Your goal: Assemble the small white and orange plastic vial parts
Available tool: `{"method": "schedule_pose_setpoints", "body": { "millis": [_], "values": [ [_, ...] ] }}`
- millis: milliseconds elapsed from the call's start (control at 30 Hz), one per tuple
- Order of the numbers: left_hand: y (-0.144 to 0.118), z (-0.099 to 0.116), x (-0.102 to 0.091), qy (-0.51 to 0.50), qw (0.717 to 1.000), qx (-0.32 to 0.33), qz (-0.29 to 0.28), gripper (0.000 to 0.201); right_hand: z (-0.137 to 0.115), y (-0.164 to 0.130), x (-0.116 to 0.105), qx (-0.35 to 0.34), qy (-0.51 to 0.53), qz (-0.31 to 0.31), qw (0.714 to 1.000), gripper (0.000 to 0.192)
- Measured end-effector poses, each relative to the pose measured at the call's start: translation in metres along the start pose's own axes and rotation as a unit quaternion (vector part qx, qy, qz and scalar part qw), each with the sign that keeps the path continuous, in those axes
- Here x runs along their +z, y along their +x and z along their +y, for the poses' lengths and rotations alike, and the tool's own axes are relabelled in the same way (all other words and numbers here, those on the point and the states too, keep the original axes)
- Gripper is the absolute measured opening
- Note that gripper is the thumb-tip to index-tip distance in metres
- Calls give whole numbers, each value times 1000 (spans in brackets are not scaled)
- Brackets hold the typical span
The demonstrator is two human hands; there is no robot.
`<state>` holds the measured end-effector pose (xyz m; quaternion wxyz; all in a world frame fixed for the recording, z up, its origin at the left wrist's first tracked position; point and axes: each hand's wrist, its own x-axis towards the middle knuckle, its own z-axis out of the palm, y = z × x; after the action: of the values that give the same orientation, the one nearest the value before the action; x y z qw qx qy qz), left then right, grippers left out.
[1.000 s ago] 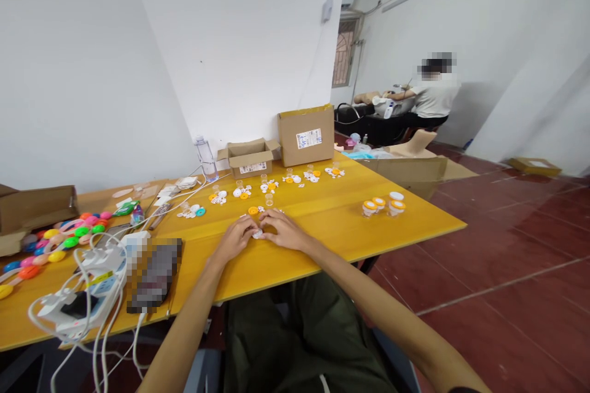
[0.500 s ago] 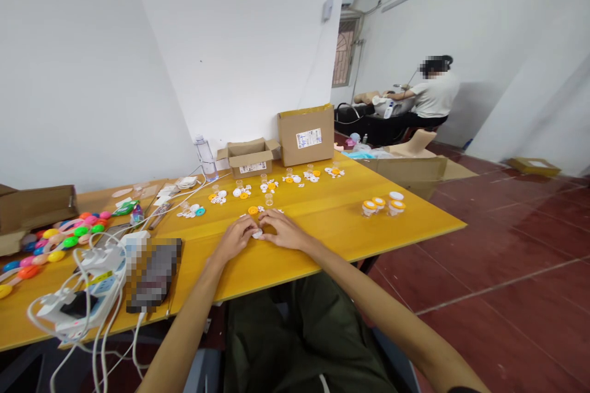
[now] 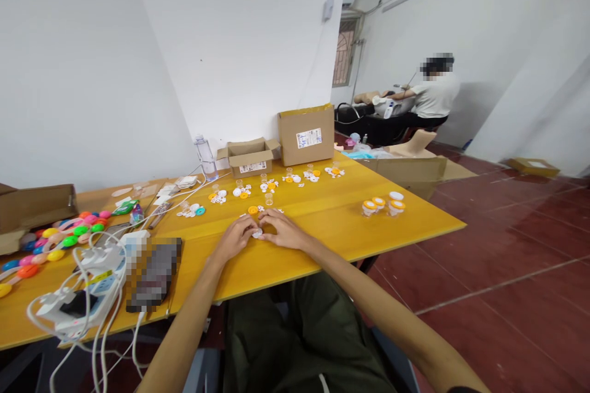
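Just above the table's near side, my left hand (image 3: 234, 238) and my right hand (image 3: 282, 231) meet at a small whitish plastic piece (image 3: 257, 234). Fingertips of both hands are closed on it from either side; its exact kind is too small to tell. Right behind my fingers lie an orange ring-shaped lid (image 3: 252, 210) and a small clear plastic cup (image 3: 269, 199), with some small white parts partly hidden by my right hand. Farther back stand several similar groups of clear cups, white and orange discs (image 3: 243, 194) and small white pieces.
On the yellow table (image 3: 322, 221), several lidded clear jars (image 3: 378, 204) stand at the right. Two cardboard boxes (image 3: 305, 135) and a water bottle (image 3: 206, 158) line the wall. To the left are a power strip (image 3: 99, 295) with cables, a phone (image 3: 155, 273) and colourful balls (image 3: 69, 239). A person sits far right.
Both hands stay in the same place, with only a slight shift of the whitish piece between the fingertips. Nothing else on the table has moved.
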<state>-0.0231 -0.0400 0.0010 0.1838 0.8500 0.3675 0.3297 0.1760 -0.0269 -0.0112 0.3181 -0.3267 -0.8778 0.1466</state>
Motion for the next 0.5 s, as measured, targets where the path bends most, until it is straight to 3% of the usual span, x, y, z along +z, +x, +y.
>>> {"method": "schedule_pose_setpoints", "body": {
  "millis": [500],
  "values": [
    [-1,-2,0,0,1000,-5,-4,24,0,-1,-1,7,17,2,1000,21]
  ]
}}
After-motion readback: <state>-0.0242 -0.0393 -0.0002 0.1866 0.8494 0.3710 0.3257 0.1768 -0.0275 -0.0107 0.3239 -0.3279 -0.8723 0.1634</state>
